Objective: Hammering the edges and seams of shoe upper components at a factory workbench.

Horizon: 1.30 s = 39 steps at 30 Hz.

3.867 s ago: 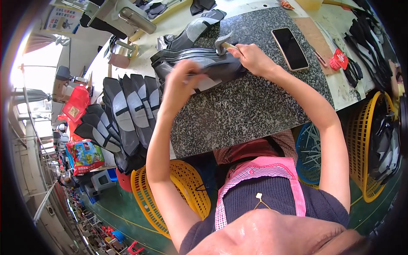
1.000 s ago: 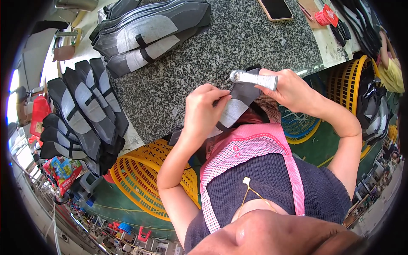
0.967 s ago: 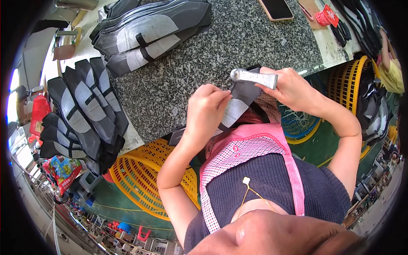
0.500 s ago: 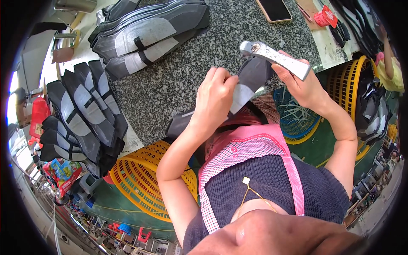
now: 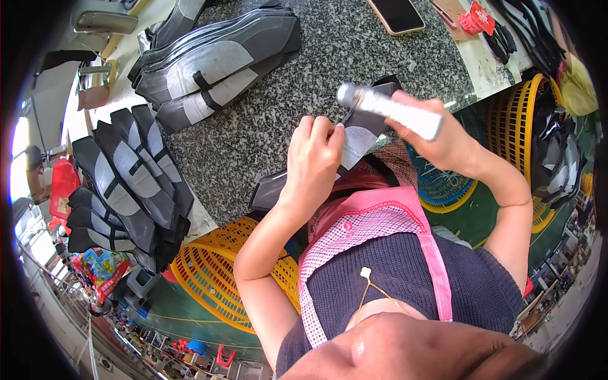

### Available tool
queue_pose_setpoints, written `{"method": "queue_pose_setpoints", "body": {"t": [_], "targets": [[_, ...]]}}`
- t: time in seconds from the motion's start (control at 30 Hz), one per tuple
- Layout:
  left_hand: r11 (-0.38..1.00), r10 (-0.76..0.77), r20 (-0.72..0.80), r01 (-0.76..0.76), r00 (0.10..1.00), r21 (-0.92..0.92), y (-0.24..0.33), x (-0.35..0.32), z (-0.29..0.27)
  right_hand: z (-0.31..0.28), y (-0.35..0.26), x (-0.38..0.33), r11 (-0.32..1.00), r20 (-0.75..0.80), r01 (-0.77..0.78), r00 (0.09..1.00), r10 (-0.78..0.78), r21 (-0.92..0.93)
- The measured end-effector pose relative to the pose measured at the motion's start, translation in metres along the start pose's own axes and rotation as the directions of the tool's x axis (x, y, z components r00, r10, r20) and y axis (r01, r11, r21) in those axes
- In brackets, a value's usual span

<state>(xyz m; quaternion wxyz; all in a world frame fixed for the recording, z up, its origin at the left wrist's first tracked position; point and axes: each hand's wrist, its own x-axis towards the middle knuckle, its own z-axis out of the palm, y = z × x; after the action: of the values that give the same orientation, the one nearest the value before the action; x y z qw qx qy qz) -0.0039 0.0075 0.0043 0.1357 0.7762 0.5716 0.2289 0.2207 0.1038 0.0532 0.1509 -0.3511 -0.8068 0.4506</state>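
Note:
My right hand grips a small hammer with a pale metallic handle, blurred by motion. Its rounded head hangs over the far end of a long dark grey shoe-upper piece with a light grey patch. That piece lies across the near edge of the speckled stone slab. My left hand is closed on its edge, thumb against curled fingers, and covers its middle. One end of the piece shows beyond my left wrist.
Similar grey pieces lie in a stack at the back and a fanned pile on the left. A phone rests at the far edge. Below the table stand a yellow basket, a blue basket and another yellow basket at right.
My right hand and the hammer have moved left and slightly nearer, over the piece. My left hand keeps its hold on the piece. The whole view has shifted slightly.

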Motion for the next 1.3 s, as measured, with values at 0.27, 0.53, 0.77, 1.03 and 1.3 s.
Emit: {"method": "queue_pose_setpoints", "body": {"t": [0.27, 0.53, 0.77, 1.03, 1.3], "targets": [[0.998, -0.057, -0.038, 0.057, 0.998, -0.006, -0.005, 0.001, -0.002, 0.005, -0.002, -0.002, 0.999, 0.057, -0.044, 0.997, 0.046, -0.032], [0.936, -0.265, -0.089, 0.234, 0.96, -0.264, -0.012, -0.028, -0.013, 0.014, 0.013, 0.001, 0.987, 0.111, -0.058, 0.991, 0.075, -0.15], [0.997, -0.051, -0.073, 0.047, 0.996, -0.059, -0.008, -0.037, -0.009, 0.021, -0.001, -0.001, 0.979, 0.252, 0.055, 0.968, -0.004, -0.196], [0.948, -0.239, -0.13, 0.202, 0.962, -0.246, -0.012, -0.039, -0.014, 0.041, -0.006, -0.005, 0.988, 0.214, 0.026, 0.977, 0.007, -0.154], [0.987, -0.159, -0.176, 0.151, 0.971, -0.057, -0.006, -0.064, -0.012, 0.029, -0.026, 0.012, 0.995, 0.084, 0.086, 0.993, -0.081, -0.05]]}}
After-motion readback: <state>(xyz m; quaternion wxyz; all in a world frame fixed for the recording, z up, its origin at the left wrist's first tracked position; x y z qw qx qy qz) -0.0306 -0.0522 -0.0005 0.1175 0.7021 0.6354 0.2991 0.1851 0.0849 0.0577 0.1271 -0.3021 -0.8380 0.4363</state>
